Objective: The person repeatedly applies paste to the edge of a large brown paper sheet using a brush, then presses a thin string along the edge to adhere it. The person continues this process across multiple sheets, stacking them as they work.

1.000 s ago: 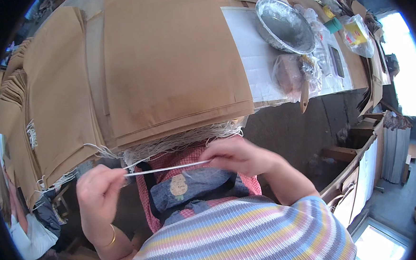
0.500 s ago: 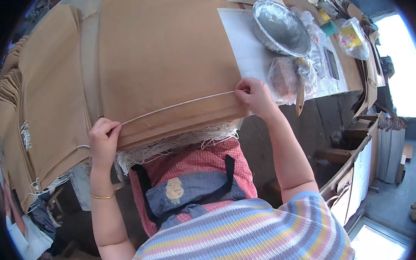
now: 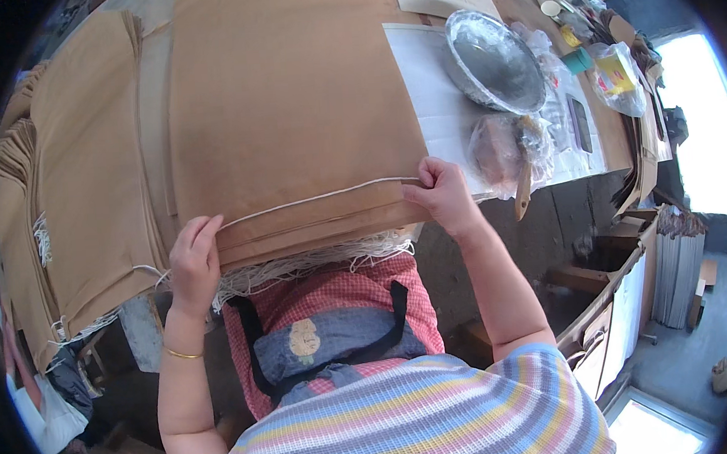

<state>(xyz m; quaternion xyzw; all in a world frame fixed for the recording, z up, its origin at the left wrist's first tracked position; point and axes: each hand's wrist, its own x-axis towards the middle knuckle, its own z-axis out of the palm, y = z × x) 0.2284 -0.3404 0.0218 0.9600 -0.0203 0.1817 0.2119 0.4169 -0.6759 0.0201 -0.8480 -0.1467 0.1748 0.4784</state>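
Observation:
A tall brown paper sheet (image 3: 289,98) lies on a stack with layered near edges. A white string (image 3: 320,197) runs across it near the front edge, bowing slightly. At the string's left end, my left hand (image 3: 193,266) pinches it with fingers and thumb close together, beside the sheet's left edge. My right hand (image 3: 445,199) is closed around the string's other end at the sheet's right edge, its thumb lying over the paper strip below the string. Loose white strings (image 3: 316,263) hang in a tangle under the stack's front edge.
On the left stands another stack of brown paper (image 3: 89,160) with string ends. To the right are a metal basin (image 3: 495,62) with whitish residue, a brush (image 3: 525,184), a plastic-wrapped lump (image 3: 493,148) and a phone (image 3: 579,125). An open drawer-like wooden frame (image 3: 608,274) stands lower right.
My left hand has shifted slightly right and its fingers now lie straighter. My right hand's thumb has moved below the string onto the paper strip. The string bows more.

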